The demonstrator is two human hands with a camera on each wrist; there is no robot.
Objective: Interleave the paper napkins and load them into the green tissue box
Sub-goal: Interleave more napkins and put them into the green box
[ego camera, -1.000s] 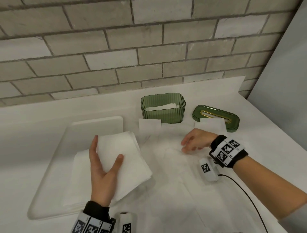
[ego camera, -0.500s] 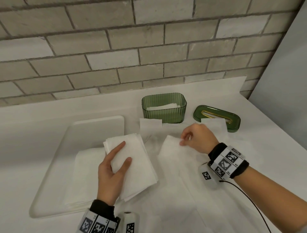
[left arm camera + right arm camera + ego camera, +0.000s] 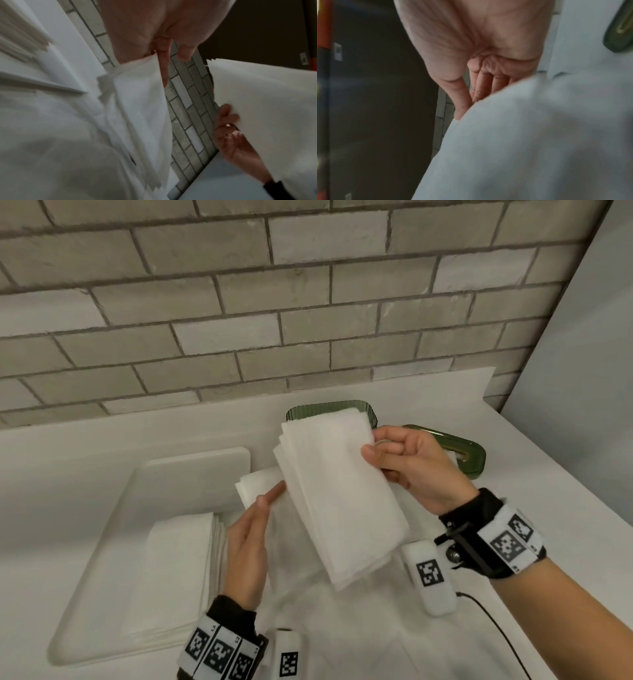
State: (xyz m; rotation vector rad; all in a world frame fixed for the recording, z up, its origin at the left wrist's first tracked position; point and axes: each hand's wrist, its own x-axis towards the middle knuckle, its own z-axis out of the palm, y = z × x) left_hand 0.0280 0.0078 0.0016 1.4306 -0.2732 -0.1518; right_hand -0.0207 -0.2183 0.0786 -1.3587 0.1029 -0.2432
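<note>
My right hand pinches the right edge of a folded stack of white napkins, held up in the air and tilted. This stack covers most of the green tissue box, of which only the back rim shows. Lower left, my left hand grips a second bunch of napkins, partly behind the first stack. In the left wrist view the left hand pinches that bunch's top edge. In the right wrist view the right hand's fingers go behind the stack.
A white tray lies at the left with a further pile of napkins in it. The green lid rests on the counter right of the box. Unfolded napkins cover the counter in front. A brick wall stands behind.
The right hand has lifted a folded stack off the counter and raised it in front of the box. The left hand has carried its napkins off the tray, rightward and up.
</note>
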